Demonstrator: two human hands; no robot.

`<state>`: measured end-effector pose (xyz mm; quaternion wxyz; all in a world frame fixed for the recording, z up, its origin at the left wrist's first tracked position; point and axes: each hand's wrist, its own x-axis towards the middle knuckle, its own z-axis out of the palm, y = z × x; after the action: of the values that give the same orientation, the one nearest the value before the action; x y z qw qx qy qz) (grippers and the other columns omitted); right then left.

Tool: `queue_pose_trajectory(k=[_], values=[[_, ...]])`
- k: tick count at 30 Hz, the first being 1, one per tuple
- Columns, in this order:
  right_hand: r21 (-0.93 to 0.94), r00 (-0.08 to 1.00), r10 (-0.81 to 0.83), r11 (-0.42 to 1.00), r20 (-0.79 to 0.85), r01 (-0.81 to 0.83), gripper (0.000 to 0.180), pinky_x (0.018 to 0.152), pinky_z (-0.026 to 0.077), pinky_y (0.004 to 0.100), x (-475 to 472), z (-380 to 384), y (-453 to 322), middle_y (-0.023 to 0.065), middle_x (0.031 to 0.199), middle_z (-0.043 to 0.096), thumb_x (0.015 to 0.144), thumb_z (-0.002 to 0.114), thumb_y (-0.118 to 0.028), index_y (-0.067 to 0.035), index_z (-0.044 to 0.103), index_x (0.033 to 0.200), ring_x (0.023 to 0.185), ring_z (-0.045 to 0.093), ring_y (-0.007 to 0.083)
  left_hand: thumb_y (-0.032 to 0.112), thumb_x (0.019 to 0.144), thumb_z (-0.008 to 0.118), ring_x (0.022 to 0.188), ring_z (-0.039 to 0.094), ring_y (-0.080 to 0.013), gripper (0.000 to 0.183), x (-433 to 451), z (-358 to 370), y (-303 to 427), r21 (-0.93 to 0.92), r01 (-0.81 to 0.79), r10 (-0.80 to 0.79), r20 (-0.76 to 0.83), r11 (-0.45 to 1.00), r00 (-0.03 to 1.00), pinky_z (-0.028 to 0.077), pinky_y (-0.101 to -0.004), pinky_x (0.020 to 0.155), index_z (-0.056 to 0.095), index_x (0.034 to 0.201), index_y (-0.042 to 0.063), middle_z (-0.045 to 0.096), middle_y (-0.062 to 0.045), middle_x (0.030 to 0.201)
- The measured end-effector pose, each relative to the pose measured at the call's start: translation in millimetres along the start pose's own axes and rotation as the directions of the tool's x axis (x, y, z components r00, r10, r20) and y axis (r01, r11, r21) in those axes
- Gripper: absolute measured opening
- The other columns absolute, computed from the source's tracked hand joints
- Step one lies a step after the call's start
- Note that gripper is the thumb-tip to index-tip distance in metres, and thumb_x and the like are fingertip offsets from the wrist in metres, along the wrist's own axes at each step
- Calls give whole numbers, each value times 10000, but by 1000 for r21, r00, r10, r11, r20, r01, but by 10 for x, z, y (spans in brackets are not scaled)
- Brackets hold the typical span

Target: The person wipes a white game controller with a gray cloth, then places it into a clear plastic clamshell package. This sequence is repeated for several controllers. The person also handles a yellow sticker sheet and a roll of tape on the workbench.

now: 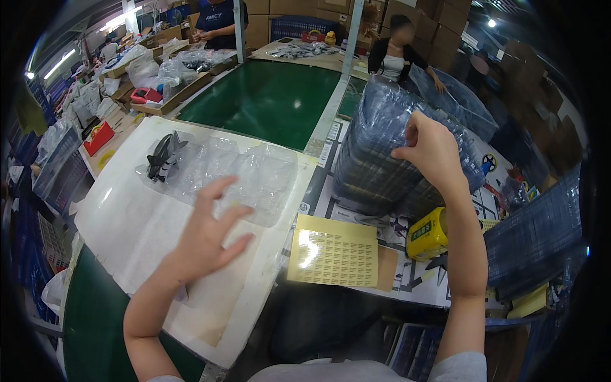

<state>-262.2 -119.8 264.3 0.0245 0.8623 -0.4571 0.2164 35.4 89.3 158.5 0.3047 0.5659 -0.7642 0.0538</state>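
My left hand is raised over the white board, fingers apart and holding nothing. Just beyond it lies a clear plastic blister tray with several moulded hollows. A dark finned toy with pale bands sits at the tray's left end. My right hand is in front of a tall stack of nested clear plastic trays, its thumb and fingers curled towards each other. Whether those fingertips pinch a thin tray edge is not visible.
A yellow sticker sheet and a yellow can lie near the right forearm. More stacked plastic stands at right. Beyond the green surface are two people. Red tape dispensers and bagged goods line the left.
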Motion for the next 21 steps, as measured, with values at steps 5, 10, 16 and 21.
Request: queue_pose_trajectory(k=[5, 10, 16, 21], values=[[71, 801, -209, 952, -561, 298, 130, 660, 448, 351, -65, 38, 34, 57, 777, 624, 780, 749, -141, -70, 698, 876, 722, 585, 221, 159, 746, 773, 1301, 366, -351, 499, 74, 83, 337, -284, -98, 135, 113, 954, 984, 384, -438, 1015, 573, 1200, 104, 335, -194, 1431], [-43, 633, -617, 731, -467, 681, 186, 764, 398, 363, -533, 145, -604, 2, 813, 597, 715, 659, -75, -119, 704, 890, 775, 567, 184, 194, 735, 830, 1383, 322, -324, 952, 93, 185, 324, -833, 274, 7, 315, 480, 949, 349, -463, 1072, 267, 1502, 178, 252, -152, 1534], [109, 561, -767, 558, -310, 823, 318, 894, 441, 428, -903, 572, -883, 22, 1008, 602, 704, 675, -151, -125, 689, 1020, 943, 590, 175, 160, 758, 814, 1368, 352, -321, 592, -128, 428, 143, -985, 154, -32, 156, -75, 987, 367, -473, 1052, 528, 1274, 217, 317, -179, 1505], [137, 629, -720, 619, -294, 773, 392, 913, 425, 452, -869, 502, -872, 49, 1122, 614, 713, 663, -145, -143, 672, 1105, 988, 585, 207, 151, 917, 618, 1319, 418, -312, 159, -384, 166, -139, -980, -42, -352, -109, 194, 930, 341, -491, 1073, 605, 1069, 107, 428, -181, 1426]])
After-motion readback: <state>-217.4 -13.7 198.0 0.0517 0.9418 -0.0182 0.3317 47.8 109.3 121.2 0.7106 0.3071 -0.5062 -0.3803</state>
